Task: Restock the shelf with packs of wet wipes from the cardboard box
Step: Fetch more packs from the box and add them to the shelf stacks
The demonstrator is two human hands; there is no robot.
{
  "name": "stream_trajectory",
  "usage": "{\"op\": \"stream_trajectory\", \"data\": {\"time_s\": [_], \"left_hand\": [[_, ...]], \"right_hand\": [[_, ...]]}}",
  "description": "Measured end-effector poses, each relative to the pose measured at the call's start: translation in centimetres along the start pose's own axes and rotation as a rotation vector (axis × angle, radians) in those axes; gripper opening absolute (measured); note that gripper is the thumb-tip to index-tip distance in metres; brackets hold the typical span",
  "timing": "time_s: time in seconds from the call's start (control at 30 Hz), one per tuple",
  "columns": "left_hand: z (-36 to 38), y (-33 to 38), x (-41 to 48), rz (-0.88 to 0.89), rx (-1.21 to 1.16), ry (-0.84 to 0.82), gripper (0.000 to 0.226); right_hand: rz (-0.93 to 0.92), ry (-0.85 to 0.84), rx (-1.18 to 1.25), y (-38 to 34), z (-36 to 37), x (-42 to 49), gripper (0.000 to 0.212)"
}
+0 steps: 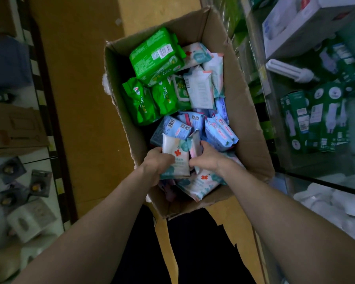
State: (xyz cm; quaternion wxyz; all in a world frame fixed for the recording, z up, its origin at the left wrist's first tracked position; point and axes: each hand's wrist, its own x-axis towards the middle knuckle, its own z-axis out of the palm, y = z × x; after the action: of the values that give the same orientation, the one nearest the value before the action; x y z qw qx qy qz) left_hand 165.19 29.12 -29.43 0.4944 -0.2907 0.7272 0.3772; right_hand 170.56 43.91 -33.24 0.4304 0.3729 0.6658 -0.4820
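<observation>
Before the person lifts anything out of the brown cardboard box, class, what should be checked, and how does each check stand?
1. Left hand grips the white red-cross wet-wipe pack: ok.
2. Right hand has its fingers curled round a pale pack standing on edge: ok.
3. Brown cardboard box has its flaps open and the way upward free: ok.
4. Blue packs beside the right hand may snag: cannot tell.
5. Room for wipes on the right-hand shelf, which shows green cartons: cannot tell.

floor (80, 99): tan | left: rack (47, 99), tissue rolls (29, 220) | right: glass shelves (279, 160), bulb boxes (316, 124) | light: dim
</observation>
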Motion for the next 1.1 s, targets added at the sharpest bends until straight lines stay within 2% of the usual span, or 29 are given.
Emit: {"op": "stream_trajectory", "data": {"time_s": [0.03,0.1,0.17,0.23,0.27,0.43,0.53,0.6,0.67,0.9,1.0,1.1], "left_hand": [[0.1,0.0,0.0,0.003,0.006,0.0,0.034],[0.3,0.0,0.0,0.013,0.024,-0.004,0.033],[0.4,-0.1,0.0,0.009,0.031,-0.003,0.031],[0.5,-0.1,-0.1,-0.002,0.0,0.003,0.028],[0.5,0.0,-0.1,-0.002,-0.023,0.007,0.029],[-0.4,1.7,-1.2,0.045,-0.125,0.037,0.026],[-1.7,3.7,-3.0,0.069,-0.244,0.026,0.023],[-2.9,4.9,-4.7,0.104,-0.345,0.003,0.018],[-4.5,6.0,-6.7,0.14,-0.431,0.007,0.009],[-12.2,6.0,-13.6,0.314,-0.714,0.108,0.012],[-16.1,4.4,-16.9,0.373,-0.837,0.167,0.017],[-19.9,2.1,-20.2,0.422,-0.978,0.24,0.01]], "right_hand": [[0.014,-0.022,-0.028,-0.4,0.0,0.1,0.094],[0.028,0.037,-0.106,-0.8,0.7,0.5,0.091],[0.021,0.182,-0.152,-0.6,1.5,0.9,0.065],[0.017,0.327,-0.035,-0.4,1.4,1.1,0.039],[0.009,0.372,0.06,-0.2,0.9,1.0,0.035],[-0.181,0.524,0.432,-0.8,-2.1,-2.0,0.043],[-0.272,0.457,0.605,-3.0,-3.2,-4.9,0.029],[-0.341,0.388,0.668,-5.2,-3.3,-7.0,0.027],[-0.412,0.319,0.664,-7.6,-2.9,-8.9,0.025],[-0.634,0.146,0.635,-16.8,1.2,-15.7,0.013],[-0.726,0.061,0.604,-20.5,4.5,-18.7,0.015],[-0.81,-0.045,0.547,-23.6,9.1,-21.9,0.022]]}}
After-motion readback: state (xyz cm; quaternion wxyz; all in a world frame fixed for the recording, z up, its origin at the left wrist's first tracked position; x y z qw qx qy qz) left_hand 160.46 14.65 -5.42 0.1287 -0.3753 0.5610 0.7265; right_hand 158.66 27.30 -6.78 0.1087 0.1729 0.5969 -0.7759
